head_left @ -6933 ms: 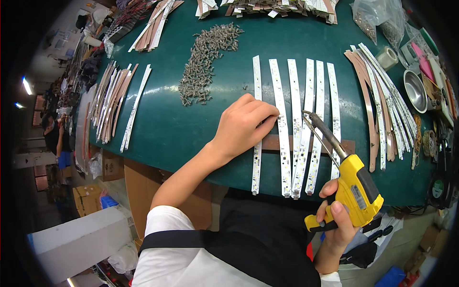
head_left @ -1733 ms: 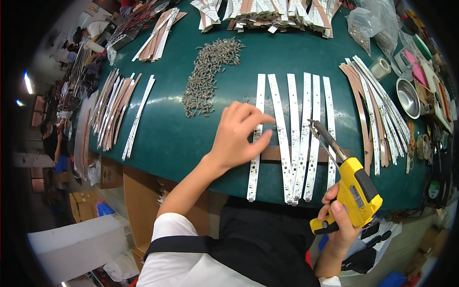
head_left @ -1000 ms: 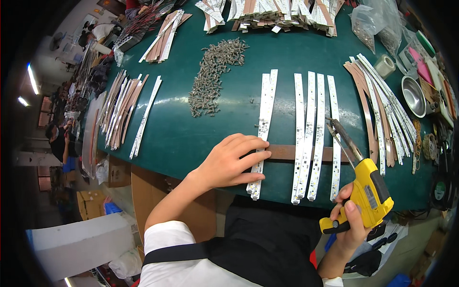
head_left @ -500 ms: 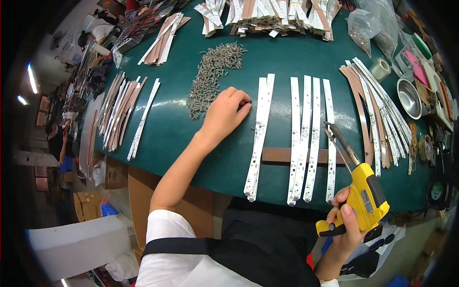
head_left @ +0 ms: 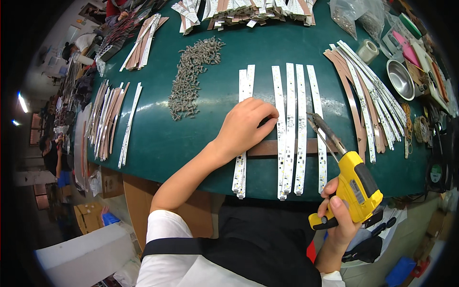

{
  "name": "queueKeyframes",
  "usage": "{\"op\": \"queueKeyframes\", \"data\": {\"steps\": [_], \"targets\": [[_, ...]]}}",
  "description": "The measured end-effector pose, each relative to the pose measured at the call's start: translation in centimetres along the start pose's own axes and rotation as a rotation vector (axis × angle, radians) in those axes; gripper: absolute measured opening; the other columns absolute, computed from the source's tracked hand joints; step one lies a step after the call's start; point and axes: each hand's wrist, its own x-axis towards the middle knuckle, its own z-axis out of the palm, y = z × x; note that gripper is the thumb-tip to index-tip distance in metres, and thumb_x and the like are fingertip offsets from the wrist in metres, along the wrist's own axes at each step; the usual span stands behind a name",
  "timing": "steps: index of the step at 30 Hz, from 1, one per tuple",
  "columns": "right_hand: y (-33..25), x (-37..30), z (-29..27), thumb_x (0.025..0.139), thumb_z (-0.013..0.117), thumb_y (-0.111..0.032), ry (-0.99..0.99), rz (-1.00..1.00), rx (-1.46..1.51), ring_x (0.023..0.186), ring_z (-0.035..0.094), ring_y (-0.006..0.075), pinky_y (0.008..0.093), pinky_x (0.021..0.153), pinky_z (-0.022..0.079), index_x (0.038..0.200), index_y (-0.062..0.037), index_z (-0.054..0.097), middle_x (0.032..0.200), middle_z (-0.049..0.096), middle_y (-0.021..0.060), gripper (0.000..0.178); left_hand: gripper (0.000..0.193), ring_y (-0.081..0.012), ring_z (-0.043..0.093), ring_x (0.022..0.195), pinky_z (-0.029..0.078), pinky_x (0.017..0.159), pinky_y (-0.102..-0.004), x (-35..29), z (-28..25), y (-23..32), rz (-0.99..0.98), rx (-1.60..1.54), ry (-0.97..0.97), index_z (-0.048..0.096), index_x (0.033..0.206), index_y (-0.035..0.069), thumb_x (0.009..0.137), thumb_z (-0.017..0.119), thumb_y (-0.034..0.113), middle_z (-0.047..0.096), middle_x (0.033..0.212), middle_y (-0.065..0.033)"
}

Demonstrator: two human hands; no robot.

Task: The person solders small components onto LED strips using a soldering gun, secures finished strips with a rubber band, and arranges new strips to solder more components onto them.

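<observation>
My right hand grips a yellow and black soldering gun. Its metal tip points up and left, beside the rightmost white circuit-board strip. My left hand is closed in a pinch at the left edge of another white LED strip. Whatever those fingertips hold, if anything, is too small or hidden to make out. Under the left wrist, a pair of overlapping strips is partly covered. The standing row of strips lies across a brown bar on the green table.
A heap of small metal parts lies left of my left hand. Strip bundles sit at left, right and the far edge. At far right are a metal bowl, a tape roll and plastic bags.
My left hand has moved right, from beside the metal-part heap to the strips over the brown bar. My right hand still holds the soldering gun near the rightmost strip. The view has shifted slightly.
</observation>
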Motion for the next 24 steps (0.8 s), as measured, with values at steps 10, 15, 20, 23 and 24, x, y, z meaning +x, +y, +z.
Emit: {"op": "queueKeyframes", "data": {"steps": [10,15,20,23,24], "targets": [[0.3,0.1,0.4,0.08,0.06,0.0,-0.022,-0.005,-0.029,0.078,0.057,0.0167,0.0229,0.051,0.051,0.128,0.0043,0.044,0.094,0.056,0.0162,0.051,0.007,-0.0203,0.057,0.071,0.047,0.065,-0.0324,-0.2,0.4,0.1,0.007,0.015,0.018,0.065,0.084,0.009,0.078,0.068,0.007,0.059,0.075,-0.0039],[0.4,0.1,0.6,0.08,0.062,0.001,-0.056,0.003,-0.013,0.079,0.058,0.0156,0.0246,0.054,0.053,0.129,0.0015,0.045,0.097,0.058,0.0153,0.052,0.01,-0.0229,0.057,0.074,0.047,0.067,-0.034,-0.2,0.6,-0.1,0.145,0.125,0.091,0.065,0.083,0.009,0.074,0.07,0.007,0.06,0.077,-0.0031],[0.4,0.3,0.9,0.08,0.062,0.001,-0.066,0.008,-0.015,0.078,0.058,0.0154,0.0241,0.053,0.053,0.129,0.0016,0.045,0.097,0.058,0.0156,0.052,0.011,-0.0219,0.058,0.074,0.048,0.067,-0.0342,-0.5,1.0,-0.5,0.212,0.218,0.09,0.064,0.081,0.009,0.072,0.07,0.006,0.06,0.079,-0.0023],[0.8,0.4,0.8,0.08,0.063,0.001,-0.077,0.047,-0.004,0.072,0.059,0.0145,0.024,0.053,0.053,0.128,0.0024,0.046,0.095,0.059,0.0149,0.05,0.012,-0.0221,0.058,0.075,0.047,0.068,-0.0341,-0.4,0.9,-0.5,0.223,0.224,0.073,0.064,0.082,0.008,0.072,0.07,0.006,0.06,0.079,-0.0022],[0.9,0.4,0.8,0.08,0.063,0.001,-0.078,0.046,-0.006,0.072,0.059,0.0145,0.024,0.053,0.053,0.128,0.0024,0.046,0.095,0.059,0.0149,0.05,0.013,-0.0225,0.058,0.076,0.047,0.069,-0.0342,-0.4,0.7,-0.4,0.218,0.191,0.073,0.064,0.083,0.008,0.072,0.069,0.006,0.06,0.079,-0.0024]]}}
